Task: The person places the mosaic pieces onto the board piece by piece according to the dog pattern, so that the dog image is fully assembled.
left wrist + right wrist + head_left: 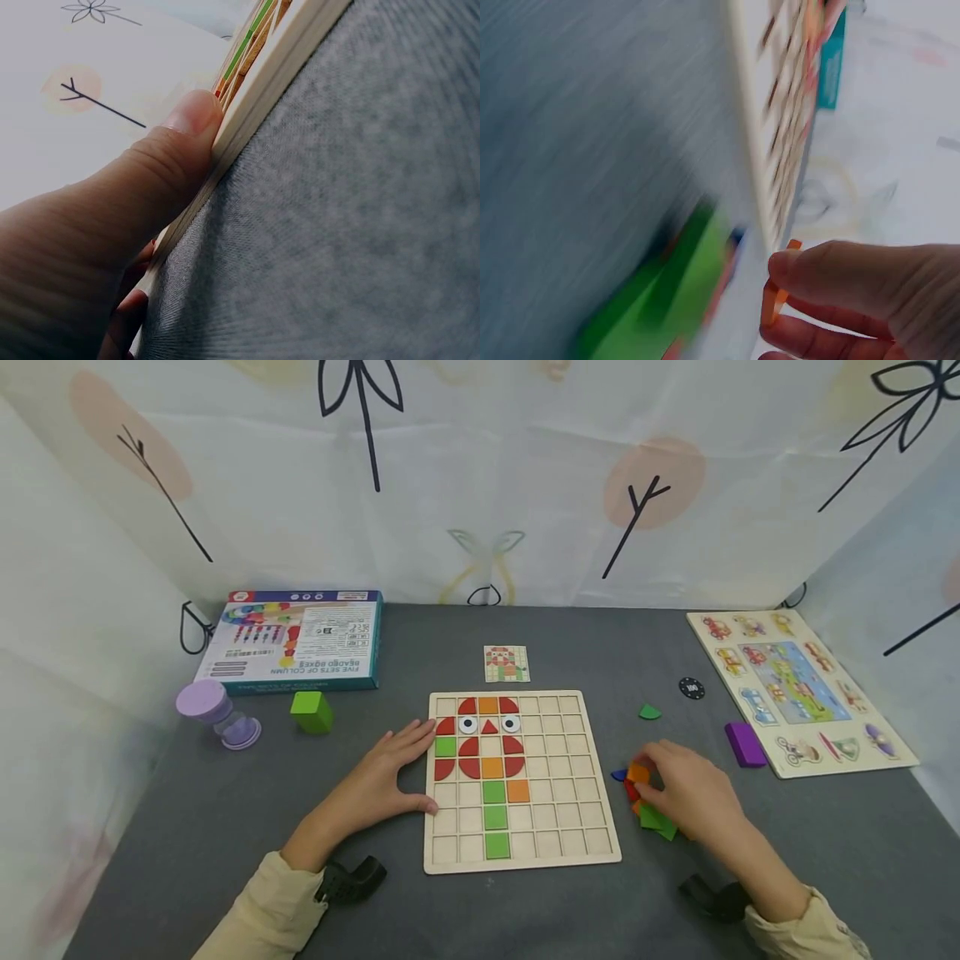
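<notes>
A wooden grid board (562, 768) lies on the dark table with red, green and orange tiles and two eye tiles set in its squares. My left hand (375, 781) touches the board's left edge, thumb and fingers spread; the left wrist view shows the thumb (172, 154) against its side. Right of the board, my right hand (697, 789) is over a small pile of tiles. Between thumb and fingers it pinches an orange tile (774, 296). Green tiles (656, 822) lie beneath, blurred in the right wrist view, with a blue tile (618, 774) beside them.
Behind the board lies a small pattern card (507, 663). At left are a flat box (300, 639), a purple sand timer (221, 718) and a green block (311, 712). At right are a picture board (806, 693), a purple block (746, 745), a black disc (692, 688) and a loose green tile (649, 712).
</notes>
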Motion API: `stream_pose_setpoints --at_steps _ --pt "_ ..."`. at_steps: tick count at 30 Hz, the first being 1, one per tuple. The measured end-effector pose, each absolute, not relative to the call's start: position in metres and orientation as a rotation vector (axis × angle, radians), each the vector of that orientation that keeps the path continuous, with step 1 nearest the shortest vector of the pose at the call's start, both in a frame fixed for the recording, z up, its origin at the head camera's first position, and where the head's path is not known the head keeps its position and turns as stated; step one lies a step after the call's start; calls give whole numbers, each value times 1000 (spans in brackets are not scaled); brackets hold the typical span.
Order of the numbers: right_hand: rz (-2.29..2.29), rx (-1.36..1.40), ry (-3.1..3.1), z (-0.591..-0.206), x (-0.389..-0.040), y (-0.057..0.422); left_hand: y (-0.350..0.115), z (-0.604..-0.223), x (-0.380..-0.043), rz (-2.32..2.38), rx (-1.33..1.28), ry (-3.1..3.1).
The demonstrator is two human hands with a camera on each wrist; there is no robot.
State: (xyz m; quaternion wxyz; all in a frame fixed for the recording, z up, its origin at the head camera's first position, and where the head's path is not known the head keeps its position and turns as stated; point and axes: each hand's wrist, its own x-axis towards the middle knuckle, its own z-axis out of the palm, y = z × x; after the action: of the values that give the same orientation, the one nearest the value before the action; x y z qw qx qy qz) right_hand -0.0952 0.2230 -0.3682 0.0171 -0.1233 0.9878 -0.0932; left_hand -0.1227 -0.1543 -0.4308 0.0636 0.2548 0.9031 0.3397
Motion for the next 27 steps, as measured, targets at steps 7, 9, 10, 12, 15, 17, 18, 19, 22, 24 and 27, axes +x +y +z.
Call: stream_pose_setpoints --at_steps 7,9,10,12,15,17,18,19,22,24,27 --pt "-339 -825 3062 -369 -95 172 -155 -431 -122 1018 761 2730" --pt "-332 -926 3012 -370 -94 157 -155 -430 -123 1022 761 2725" --pt "-329 -975 2986 -371 -93 150 -155 -430 -123 1025 761 2722" --pt "-323 -1052 2931 -372 -90 139 -154 -428 -123 1034 762 2714" --pt "-311 -1133 2877 -375 -88 129 -153 -427 -123 1040 765 2707" --pt "-297 -1153 2854 -378 -87 125 -153 -427 -123 1041 767 2706" --pt "-293 -1157 2845 -379 -87 124 -153 -428 -124 1039 769 2707" --pt "-289 -1163 2841 -380 -88 123 -153 -428 -124 1038 770 2707" --pt "-285 -1171 2830 -382 -88 122 -153 -428 -124 1041 769 2705" --pt "-291 -1174 2825 -383 -88 121 -154 -428 -124 1041 769 2707" --pt "-295 -1168 2811 -384 -88 120 -154 -428 -123 1042 763 2708"
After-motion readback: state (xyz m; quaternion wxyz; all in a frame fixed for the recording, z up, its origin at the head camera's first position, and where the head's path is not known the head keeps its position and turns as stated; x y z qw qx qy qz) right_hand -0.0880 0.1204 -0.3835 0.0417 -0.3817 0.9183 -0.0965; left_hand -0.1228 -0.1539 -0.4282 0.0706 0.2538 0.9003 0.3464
